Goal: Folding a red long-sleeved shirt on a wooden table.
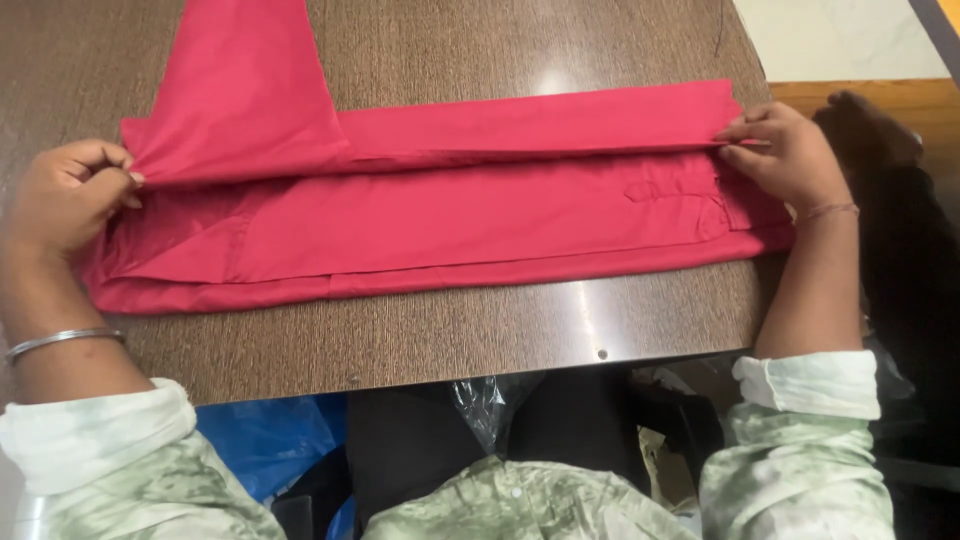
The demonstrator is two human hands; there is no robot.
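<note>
light: bright, overhead | glare: pale patches on table (pixel 560 330) (glossy top) | focus: sharp | shadows: soft

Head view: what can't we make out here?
- Red cloth: its upper part runs off the top edge.
- Left hand: fingertips curl under, so its grip on the fold is hidden.
- Under the table: blue bag and clear plastic are half hidden by lap and sleeves.
</note>
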